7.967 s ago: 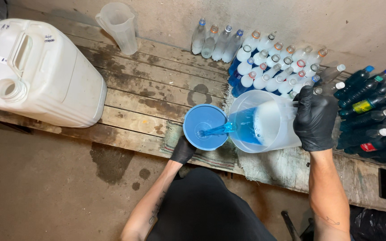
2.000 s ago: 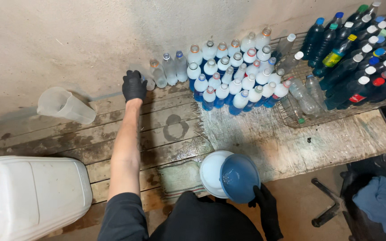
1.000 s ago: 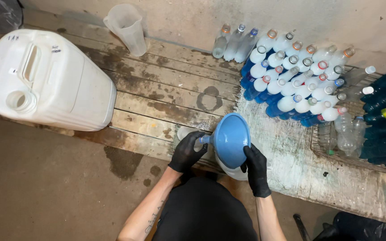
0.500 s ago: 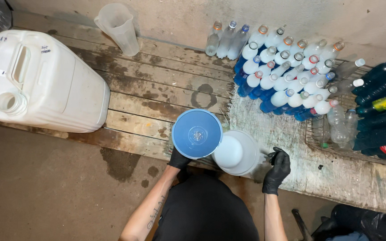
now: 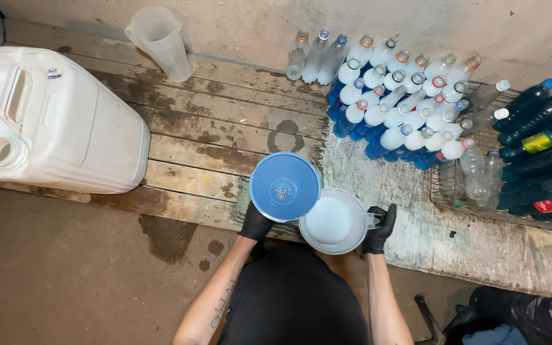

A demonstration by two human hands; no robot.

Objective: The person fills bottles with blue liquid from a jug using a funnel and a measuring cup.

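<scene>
Black-gloved hands grip blue funnel and white jug.

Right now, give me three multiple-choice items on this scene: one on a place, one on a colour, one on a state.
1. Where does the white jerrycan lie?
A. on the wooden boards, left
B. in the wire basket
C. against the bottles

2. What colour is the funnel?
A. red
B. blue
C. yellow

3. What does the right hand do?
A. hangs free
B. rests on the jerrycan
C. grips the jug handle

Answers: 1 A, it lies on the planks at left. 2 B, its bowl shows blue. 3 C, gloved fingers wrap the handle.
</scene>
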